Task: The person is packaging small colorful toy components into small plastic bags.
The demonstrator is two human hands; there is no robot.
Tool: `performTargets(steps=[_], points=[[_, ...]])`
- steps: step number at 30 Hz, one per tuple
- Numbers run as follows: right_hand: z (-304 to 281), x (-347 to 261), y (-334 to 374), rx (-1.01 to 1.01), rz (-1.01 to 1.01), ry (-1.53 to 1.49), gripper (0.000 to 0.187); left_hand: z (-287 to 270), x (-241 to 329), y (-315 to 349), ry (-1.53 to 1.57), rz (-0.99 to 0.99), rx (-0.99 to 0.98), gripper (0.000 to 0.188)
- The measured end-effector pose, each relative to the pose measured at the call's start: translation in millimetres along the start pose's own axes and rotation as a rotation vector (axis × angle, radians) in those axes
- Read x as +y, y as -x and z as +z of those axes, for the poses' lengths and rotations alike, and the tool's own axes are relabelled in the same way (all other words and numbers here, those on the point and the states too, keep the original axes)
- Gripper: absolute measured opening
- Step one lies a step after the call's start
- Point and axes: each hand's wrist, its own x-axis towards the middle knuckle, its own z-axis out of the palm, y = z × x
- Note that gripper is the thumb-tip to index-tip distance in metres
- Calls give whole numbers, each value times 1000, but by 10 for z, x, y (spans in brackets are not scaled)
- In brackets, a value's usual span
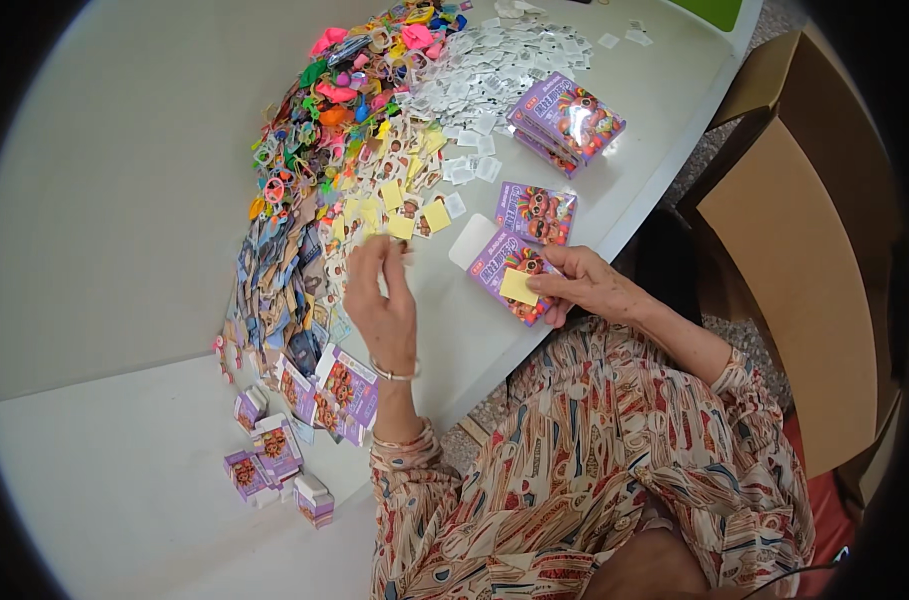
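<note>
My right hand (584, 283) grips a small purple cardboard box (492, 262) with a colourful cartoon print. The box's white end flap (473, 243) stands open, pointing to the upper left. Under my right thumb a yellow square slip (518, 287) lies against the front of the box. My left hand (382, 305), a bangle on its wrist, hovers at the near edge of a heap of yellow slips and picture cards (400, 224). Its fingers are bent together around something small that I cannot make out. Another purple box (536, 212) lies on the table just beyond the held one.
Stacked purple boxes (568, 122) stand farther back, beside a pile of small white packets (494, 65). Colourful small plastic toys (339, 95) and bluish folded pieces (284, 270) are heaped at left. More purple boxes (276, 447) lie at lower left. A large brown carton (784, 240) stands right of the table.
</note>
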Motion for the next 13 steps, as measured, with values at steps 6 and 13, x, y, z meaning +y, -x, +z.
performTargets(steps=[6, 13], points=[[14, 42, -21, 7, -42, -58, 31, 178, 122, 301, 12, 374, -269, 32], [14, 52, 5, -32, -30, -111, 42, 438, 90, 481, 92, 216, -283, 36]])
